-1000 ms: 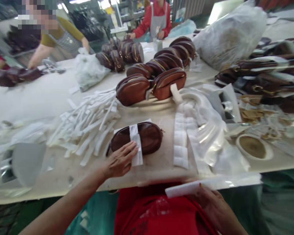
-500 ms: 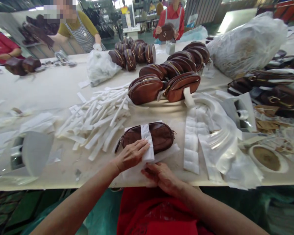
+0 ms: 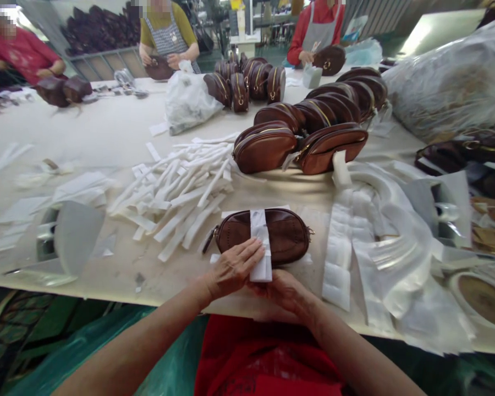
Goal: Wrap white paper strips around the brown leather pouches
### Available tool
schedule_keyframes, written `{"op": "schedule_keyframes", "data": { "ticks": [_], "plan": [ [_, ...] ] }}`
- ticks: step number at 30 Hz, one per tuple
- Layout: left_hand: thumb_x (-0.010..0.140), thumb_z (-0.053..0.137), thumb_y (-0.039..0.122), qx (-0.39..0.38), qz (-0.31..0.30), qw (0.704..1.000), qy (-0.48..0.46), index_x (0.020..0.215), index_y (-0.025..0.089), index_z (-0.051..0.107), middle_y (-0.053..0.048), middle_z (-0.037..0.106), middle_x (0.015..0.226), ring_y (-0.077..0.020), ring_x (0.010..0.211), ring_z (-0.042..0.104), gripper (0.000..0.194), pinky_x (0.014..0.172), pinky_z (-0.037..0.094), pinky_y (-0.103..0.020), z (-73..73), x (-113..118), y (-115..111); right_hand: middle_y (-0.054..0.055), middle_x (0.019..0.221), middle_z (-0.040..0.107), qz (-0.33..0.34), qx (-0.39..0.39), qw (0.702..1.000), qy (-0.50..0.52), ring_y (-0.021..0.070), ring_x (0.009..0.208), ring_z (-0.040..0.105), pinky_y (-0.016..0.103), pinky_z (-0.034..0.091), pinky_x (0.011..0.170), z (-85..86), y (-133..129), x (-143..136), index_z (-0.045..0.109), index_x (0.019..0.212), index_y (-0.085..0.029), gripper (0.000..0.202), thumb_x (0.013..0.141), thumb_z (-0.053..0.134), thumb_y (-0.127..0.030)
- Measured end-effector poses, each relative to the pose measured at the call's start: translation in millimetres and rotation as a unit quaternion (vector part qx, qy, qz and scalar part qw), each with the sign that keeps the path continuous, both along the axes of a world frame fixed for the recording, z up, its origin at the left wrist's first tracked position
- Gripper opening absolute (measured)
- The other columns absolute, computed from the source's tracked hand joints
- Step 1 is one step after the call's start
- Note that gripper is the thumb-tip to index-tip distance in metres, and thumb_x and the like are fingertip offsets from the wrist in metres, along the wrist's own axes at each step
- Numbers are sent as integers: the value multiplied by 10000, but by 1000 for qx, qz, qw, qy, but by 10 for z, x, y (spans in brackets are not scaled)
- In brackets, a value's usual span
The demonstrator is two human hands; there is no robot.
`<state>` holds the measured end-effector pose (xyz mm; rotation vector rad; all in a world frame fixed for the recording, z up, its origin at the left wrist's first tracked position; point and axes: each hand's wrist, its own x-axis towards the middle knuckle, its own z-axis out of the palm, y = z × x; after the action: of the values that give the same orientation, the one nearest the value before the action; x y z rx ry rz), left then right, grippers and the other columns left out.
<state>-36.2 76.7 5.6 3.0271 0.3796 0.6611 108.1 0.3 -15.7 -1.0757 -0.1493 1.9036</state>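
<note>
A dark brown oval pouch (image 3: pixel 289 234) lies in front of me, with a zipper pull at its left end and a small metal ring at its right. Across its middle runs a white strip (image 3: pixel 259 223), its lower end reaching past the pouch's near edge. My left hand (image 3: pixel 237 267) rests with outstretched fingers flat on the strip and the pouch's lower left. At the strip's near end is my right hand (image 3: pixel 286 291), its fingers tucked under and mostly hidden; whether they grip the strip cannot be made out.
A pile of white strips (image 3: pixel 185 192) lies left of the pouch. Wrapping sheets (image 3: pixel 390 247) and a tape roll (image 3: pixel 482 300) are to the right. Several brown pouches (image 3: pixel 266 146) stand behind. A white plastic bag (image 3: pixel 192 102) is farther back; co-workers handle pouches across the table.
The view has shifted, so the table appears lower and farther right. My right hand has moved up against the strip's lower end. A co-worker opposite now holds a pouch in both hands.
</note>
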Motion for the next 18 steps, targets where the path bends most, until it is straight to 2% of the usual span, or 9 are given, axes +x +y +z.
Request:
{"op": "schedule_keyframes", "data": {
  "ticks": [5,7,8,9,10,12,14,16,18],
  "plan": [
    [910,338,85,17,34,998,-53,1218,77,489,-165,593,1191,-239,1225,489,344,936,516,-372,-90,36,-39,39,661,652,13,-41,998,-48,98,572,576,185,459,501,142,-240,205,668,699,-110,263,539,776,-289],
    [917,325,84,17,39,997,-61,1210,78,497,-166,595,1190,-238,1231,484,340,932,516,-367,-99,41,-56,37,633,640,37,6,988,-152,102,509,557,201,446,455,192,-388,278,662,738,-126,271,642,724,-371],
    [919,322,82,16,42,997,-65,1204,76,503,-166,596,1189,-239,1236,479,338,933,514,-365,-102,41,-63,38,639,639,44,62,969,-237,109,506,558,215,456,459,211,-445,309,666,768,-138,253,696,686,-380],
    [920,320,82,16,43,997,-67,1197,75,507,-166,596,1188,-240,1242,473,335,934,512,-364,-107,41,-69,45,674,646,40,140,930,-337,122,540,576,233,481,493,225,-482,337,674,811,-151,220,747,646,-359],
    [921,322,83,16,43,997,-69,1192,73,511,-167,596,1187,-242,1247,466,330,935,510,-363,-113,39,-73,60,742,658,26,228,869,-438,138,614,604,251,510,557,232,-493,362,683,875,-163,187,787,610,-311],
    [923,335,90,16,43,996,-71,1182,73,514,-169,596,1185,-240,1256,456,316,936,508,-362,-123,37,-77,97,939,658,-6,382,704,-599,168,823,630,278,529,720,218,-445,408,674,1035,-184,239,830,551,-195],
    [923,349,95,14,44,996,-73,1174,73,515,-172,589,1189,-239,1259,452,302,936,505,-359,-128,35,-79,118,1071,631,-1,468,556,-687,177,926,614,286,516,795,174,-340,447,633,1153,-197,334,851,507,-127],
    [920,358,93,13,49,996,-77,1168,74,516,-173,582,1187,-241,1251,460,295,930,506,-354,-124,39,-83,110,1096,635,26,499,466,-730,167,891,610,277,509,782,116,-242,472,607,1200,-212,372,863,492,-103],
    [918,366,96,15,56,995,-85,1160,85,520,-158,595,1139,-240,1225,485,287,908,515,-345,-119,47,-92,92,1085,654,42,507,423,-750,161,849,604,275,500,768,64,-192,478,600,1212,-226,379,870,493,-104]
  ]
}}
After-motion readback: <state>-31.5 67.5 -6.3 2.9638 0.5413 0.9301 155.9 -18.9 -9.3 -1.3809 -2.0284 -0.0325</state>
